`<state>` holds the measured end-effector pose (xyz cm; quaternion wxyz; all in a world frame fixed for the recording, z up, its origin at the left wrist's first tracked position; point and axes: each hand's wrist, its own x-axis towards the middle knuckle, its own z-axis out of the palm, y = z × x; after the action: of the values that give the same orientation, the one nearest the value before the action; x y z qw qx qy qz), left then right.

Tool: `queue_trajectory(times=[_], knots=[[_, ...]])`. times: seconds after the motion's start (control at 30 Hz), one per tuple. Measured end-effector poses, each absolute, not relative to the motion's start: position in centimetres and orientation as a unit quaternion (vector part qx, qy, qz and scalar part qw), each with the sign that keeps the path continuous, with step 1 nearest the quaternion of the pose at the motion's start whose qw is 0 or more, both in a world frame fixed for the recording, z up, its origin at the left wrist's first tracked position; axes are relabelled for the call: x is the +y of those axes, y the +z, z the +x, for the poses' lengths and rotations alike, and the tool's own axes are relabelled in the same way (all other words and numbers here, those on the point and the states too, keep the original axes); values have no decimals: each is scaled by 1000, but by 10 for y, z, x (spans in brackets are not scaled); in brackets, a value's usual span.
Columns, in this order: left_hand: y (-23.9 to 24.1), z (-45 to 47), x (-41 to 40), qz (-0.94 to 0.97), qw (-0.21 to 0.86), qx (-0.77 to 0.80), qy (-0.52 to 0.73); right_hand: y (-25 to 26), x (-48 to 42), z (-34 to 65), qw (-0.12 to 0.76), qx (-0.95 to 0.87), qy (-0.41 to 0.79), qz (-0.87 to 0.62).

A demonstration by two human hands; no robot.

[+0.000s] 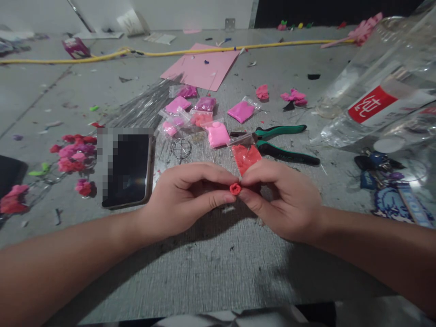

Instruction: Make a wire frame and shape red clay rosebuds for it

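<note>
Between the fingertips of both hands is a small red clay rose [235, 189], its rolled spiral facing up. My left hand [190, 190] pinches it from the left with thumb and forefinger. From the other side, my right hand [281, 195] grips its edge the same way; the curled lower fingers of both hands are partly hidden. Just beyond the fingertips lies an opened plastic bag of red clay [245, 158]. Green-handled pliers [288, 143] rest behind my right hand. A bag of pink clay [218, 134] and a round wire frame [181, 148] lie beyond my left hand.
A smartphone [126, 168] lies left of my left hand, near finished clay flowers [73, 152]. Thin wires [143, 104] and pink card [204, 66] lie farther back. Plastic bottles [371, 100] and keychains [398, 195] are at right. A yellow cable [190, 51] crosses the table.
</note>
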<state>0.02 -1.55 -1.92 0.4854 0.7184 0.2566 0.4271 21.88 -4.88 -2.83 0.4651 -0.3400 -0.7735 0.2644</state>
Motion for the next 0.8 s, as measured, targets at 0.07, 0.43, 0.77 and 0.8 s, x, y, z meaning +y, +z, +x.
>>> queue_trajectory(times=[0.07,0.43,0.77,0.8], knots=[[-19,0,-14,747,464,237,413,-28,-49,219,476,-764,264,-347],[-24,-6,-15,978,37,117,169,-36,-34,220,539,-610,370,-447],[-23,-10,-3,933,37,307,183,-35,-34,218,520,-616,368,-464],[-25,-10,0,932,26,312,184,-36,-34,218,514,-623,367,-462]])
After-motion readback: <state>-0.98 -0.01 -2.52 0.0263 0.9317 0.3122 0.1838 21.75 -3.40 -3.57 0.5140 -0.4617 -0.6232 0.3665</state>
